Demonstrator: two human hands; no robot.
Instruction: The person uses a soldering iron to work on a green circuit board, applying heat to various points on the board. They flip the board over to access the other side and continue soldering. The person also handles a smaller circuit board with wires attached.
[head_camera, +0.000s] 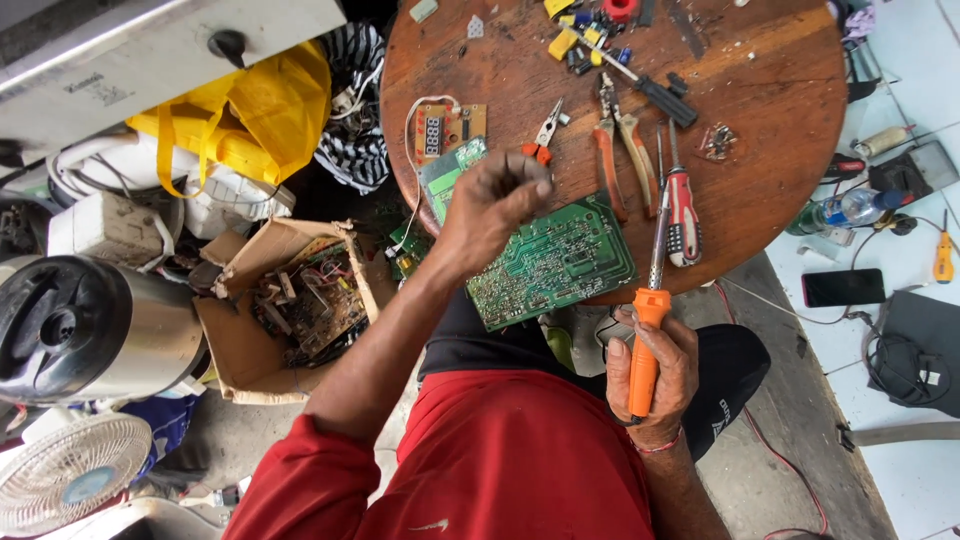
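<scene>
My right hand (650, 375) grips the orange handle of a soldering iron (648, 320), whose metal shaft points up over the round wooden table (780, 90). My left hand (492, 200) hovers above a large green circuit board (555, 262) at the table's near edge, fingers pinched together; whether they hold something small is not clear. Smaller green boards (450, 165) and an orange display board (448, 128) lie just behind that hand.
Orange-handled pliers (622, 150), a red screwdriver (682, 210), small cutters (543, 135), a black screwdriver (655, 95) and yellow parts lie on the table. A cardboard box (290, 310) of scrap boards, a yellow bag (250, 115), a fan (70, 470) stand left. A phone (843, 288) lies right.
</scene>
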